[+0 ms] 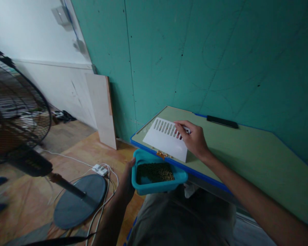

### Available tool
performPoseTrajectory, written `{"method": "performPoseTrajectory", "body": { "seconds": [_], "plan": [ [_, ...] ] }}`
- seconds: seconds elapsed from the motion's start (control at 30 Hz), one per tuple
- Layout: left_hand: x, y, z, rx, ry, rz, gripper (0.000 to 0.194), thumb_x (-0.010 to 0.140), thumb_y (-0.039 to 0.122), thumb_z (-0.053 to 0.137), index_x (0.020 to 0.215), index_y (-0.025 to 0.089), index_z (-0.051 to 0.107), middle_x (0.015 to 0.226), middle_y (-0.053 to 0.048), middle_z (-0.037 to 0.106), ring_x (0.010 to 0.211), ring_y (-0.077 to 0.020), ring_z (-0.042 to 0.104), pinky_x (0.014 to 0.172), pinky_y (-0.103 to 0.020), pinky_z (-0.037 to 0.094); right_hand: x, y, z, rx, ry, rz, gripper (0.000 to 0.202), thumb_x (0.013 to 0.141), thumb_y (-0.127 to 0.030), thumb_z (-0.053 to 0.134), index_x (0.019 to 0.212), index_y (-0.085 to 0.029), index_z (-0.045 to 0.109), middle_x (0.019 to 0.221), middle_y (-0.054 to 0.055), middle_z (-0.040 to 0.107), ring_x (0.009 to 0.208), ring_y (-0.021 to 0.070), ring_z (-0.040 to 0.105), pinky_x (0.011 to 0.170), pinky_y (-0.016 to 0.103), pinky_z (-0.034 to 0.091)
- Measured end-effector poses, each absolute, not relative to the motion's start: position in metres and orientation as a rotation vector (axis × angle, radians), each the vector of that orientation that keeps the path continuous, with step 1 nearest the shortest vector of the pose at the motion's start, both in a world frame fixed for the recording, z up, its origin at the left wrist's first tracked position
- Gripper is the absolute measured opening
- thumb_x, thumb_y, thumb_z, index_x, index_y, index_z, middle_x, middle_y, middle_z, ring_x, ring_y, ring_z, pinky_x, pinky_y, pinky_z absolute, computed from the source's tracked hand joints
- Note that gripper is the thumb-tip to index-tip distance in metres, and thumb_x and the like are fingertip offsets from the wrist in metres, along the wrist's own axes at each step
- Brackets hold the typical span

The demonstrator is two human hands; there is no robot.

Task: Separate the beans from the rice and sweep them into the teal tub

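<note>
My left hand (128, 181) grips a turquoise plastic tray (154, 188) by its left side, holding it just below the table's blue edge. Inside lie dark green grains (151, 171) and a patch of pale yellowish ones (167, 175). With my right hand (193, 138) I hold a white slotted plastic scraper (165, 141) by its top right corner, fingers closed round the slotted part. Its lower edge rests slanted near the table edge. A small heap of yellowish kernels (164, 154) sits at that edge, right above the tray.
The green tabletop (246, 157) stands against a green wall board (169, 61). A dark, narrow object (222, 122) lies at the table's back. To the left stands a fan (28, 160) on a round base (79, 201), with white cables and a power strip (100, 169) on the floor.
</note>
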State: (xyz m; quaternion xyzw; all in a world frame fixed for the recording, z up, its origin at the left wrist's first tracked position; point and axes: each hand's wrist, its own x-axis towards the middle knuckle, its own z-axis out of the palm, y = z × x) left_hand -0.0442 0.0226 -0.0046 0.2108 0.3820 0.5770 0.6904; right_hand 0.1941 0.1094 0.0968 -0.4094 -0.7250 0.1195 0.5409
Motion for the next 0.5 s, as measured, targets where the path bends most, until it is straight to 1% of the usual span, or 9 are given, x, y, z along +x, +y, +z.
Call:
{"method": "performPoseTrajectory", "body": {
  "seconds": [0.1, 0.27, 0.4, 0.5],
  "plan": [
    [-0.0445, 0.0233, -0.0057, 0.472, 0.854, 1.312, 0.036, 0.08, 0.052, 0.075, 0.09, 0.017, 0.08, 0.082, -0.006, 0.084, 0.109, -0.0322, 0.074, 0.1, -0.04, 0.055, 0.1937, 0.1092, 0.0971, -0.973, -1.729, 0.292, 0.024, 0.097, -0.038, 0.061, 0.101, -0.018, 0.075, 0.072, 0.001, 0.07, 0.06, 0.0133, 0.063, 0.059, 0.026, 0.049],
    [-0.0452, 0.0272, -0.0085, 0.473, 0.846, 1.266, 0.044, 0.083, 0.053, 0.071, 0.102, 0.014, 0.079, 0.095, -0.009, 0.084, 0.112, -0.0339, 0.073, 0.1, -0.042, 0.055, 0.1932, 0.1094, 0.0973, -0.981, -1.738, 0.308, 0.025, 0.097, -0.039, 0.061, 0.101, -0.019, 0.075, 0.076, 0.002, 0.072, 0.063, 0.014, 0.065, 0.058, 0.026, 0.049],
    [-0.0455, 0.027, -0.0093, 0.465, 0.851, 1.249, 0.043, 0.085, 0.051, 0.069, 0.104, 0.015, 0.079, 0.095, -0.009, 0.084, 0.112, -0.0336, 0.073, 0.099, -0.042, 0.056, 0.1932, 0.1085, 0.098, -0.982, -1.731, 0.306, 0.025, 0.096, -0.039, 0.061, 0.101, -0.019, 0.075, 0.079, 0.003, 0.074, 0.065, 0.0146, 0.066, 0.06, 0.027, 0.05],
    [-0.0453, 0.0256, -0.0084, 0.473, 0.846, 1.251, 0.042, 0.085, 0.052, 0.069, 0.103, 0.015, 0.08, 0.095, -0.009, 0.084, 0.112, -0.033, 0.073, 0.1, -0.041, 0.056, 0.1929, 0.1069, 0.0992, -0.982, -1.739, 0.314, 0.025, 0.096, -0.039, 0.061, 0.101, -0.019, 0.075, 0.078, 0.002, 0.073, 0.065, 0.0144, 0.066, 0.059, 0.026, 0.05]
  ]
}}
